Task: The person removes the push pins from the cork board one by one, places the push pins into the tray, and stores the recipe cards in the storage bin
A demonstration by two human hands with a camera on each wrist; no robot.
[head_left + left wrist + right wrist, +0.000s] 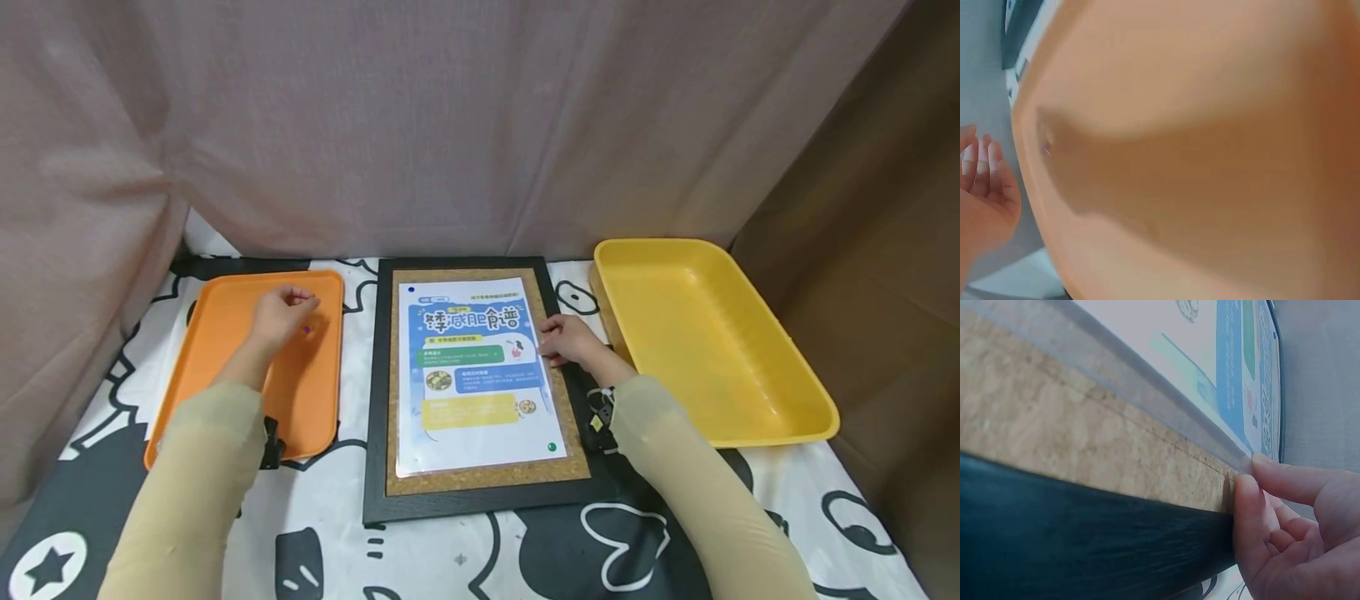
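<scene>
A laminated printed sheet lies on a framed cork board, with a blue pin at its upper left and a green pin at its lower right. My right hand pinches the sheet's right edge between thumb and index finger; in the right wrist view that edge stands slightly off the cork. Over the orange tray hovers my left hand, fingers loosely bent, nothing seen between them. Below it on the tray sits a small purple pin, also visible in the left wrist view.
To the right of the board stands a deep yellow tray. The board's black frame rests on a black-and-white patterned cloth. A curtain hangs behind, and a brown drape is at the right.
</scene>
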